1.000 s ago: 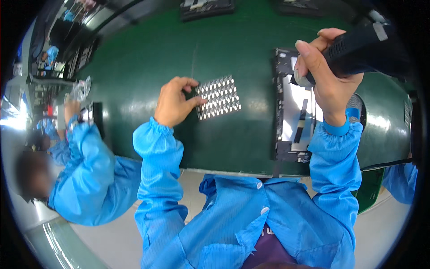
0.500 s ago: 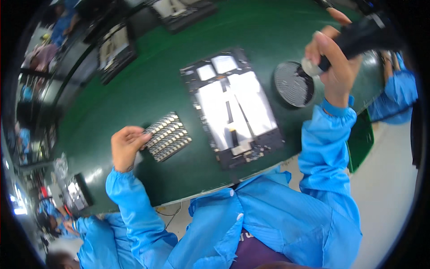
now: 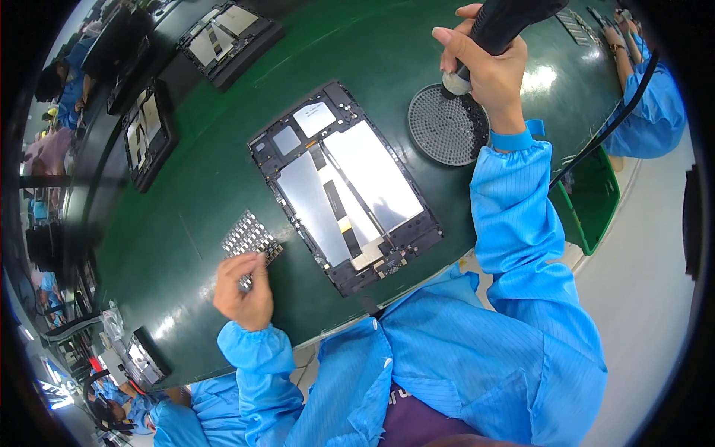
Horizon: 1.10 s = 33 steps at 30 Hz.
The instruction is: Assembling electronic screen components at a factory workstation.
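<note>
My right hand (image 3: 493, 78) grips a black handheld electric screwdriver (image 3: 510, 21), tilted with its pale nose low over a round dish of tiny dark screws (image 3: 441, 127). Its tip is hard to make out. My left hand (image 3: 244, 292) is closed, thumb against fingers, over the near part of a small sheet holding rows of light metallic pieces (image 3: 249, 232). Whatever the fingertips pinch is hidden. Between my hands lies an opened tablet (image 3: 417, 227), with silver battery panels, dark ribbon cables and a black frame; neither hand touches it.
Two more opened tablets (image 3: 223, 41) (image 3: 147, 130) stand at the far left of the green table (image 3: 186, 216). A green bin (image 3: 596, 201) sits beyond the right edge, near a black cable (image 3: 633, 104). Co-workers in blue sleeves (image 3: 655, 112) are at right and lower left.
My left hand has shifted from the sheet's left edge to over its near part. My right hand still holds the screwdriver by the screw dish. The whole view has turned somewhat.
</note>
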### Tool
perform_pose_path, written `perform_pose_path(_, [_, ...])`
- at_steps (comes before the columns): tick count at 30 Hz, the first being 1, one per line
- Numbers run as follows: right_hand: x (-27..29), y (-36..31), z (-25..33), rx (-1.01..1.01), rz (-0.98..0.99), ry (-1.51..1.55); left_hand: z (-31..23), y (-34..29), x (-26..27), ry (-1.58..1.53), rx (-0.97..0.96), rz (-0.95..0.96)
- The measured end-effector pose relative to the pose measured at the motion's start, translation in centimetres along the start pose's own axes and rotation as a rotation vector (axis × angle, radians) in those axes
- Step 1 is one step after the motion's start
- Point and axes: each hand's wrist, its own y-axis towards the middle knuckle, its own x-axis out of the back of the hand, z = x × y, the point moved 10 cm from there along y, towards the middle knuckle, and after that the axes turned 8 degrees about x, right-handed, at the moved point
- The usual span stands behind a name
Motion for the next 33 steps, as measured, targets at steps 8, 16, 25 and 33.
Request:
perform_pose_path(8, [0.0, -0.2, -0.7, -0.046, 0.009, -0.001, 0.0, 1.0, -2.9, 0.031, 0.144, 0.093])
perform_pose_path(16, [0.3, -0.3, -1.5, -0.101, 0.010, 0.015, -1.9, 0.7, -4.0, 0.017, 0.017, 0.127])
perform_pose_path(25, [-0.6, -0.4, -1.5, -0.119, 0.034, 0.069, -2.0, -1.4, -4.2, -0.013, 0.206, 0.192])
perform_pose_path(33, [-8.5, -1.6, 6.5, 0.244, 0.249, 0.334, -2.2, -1.5, -5.1, -0.171, 0.188, 0.210])
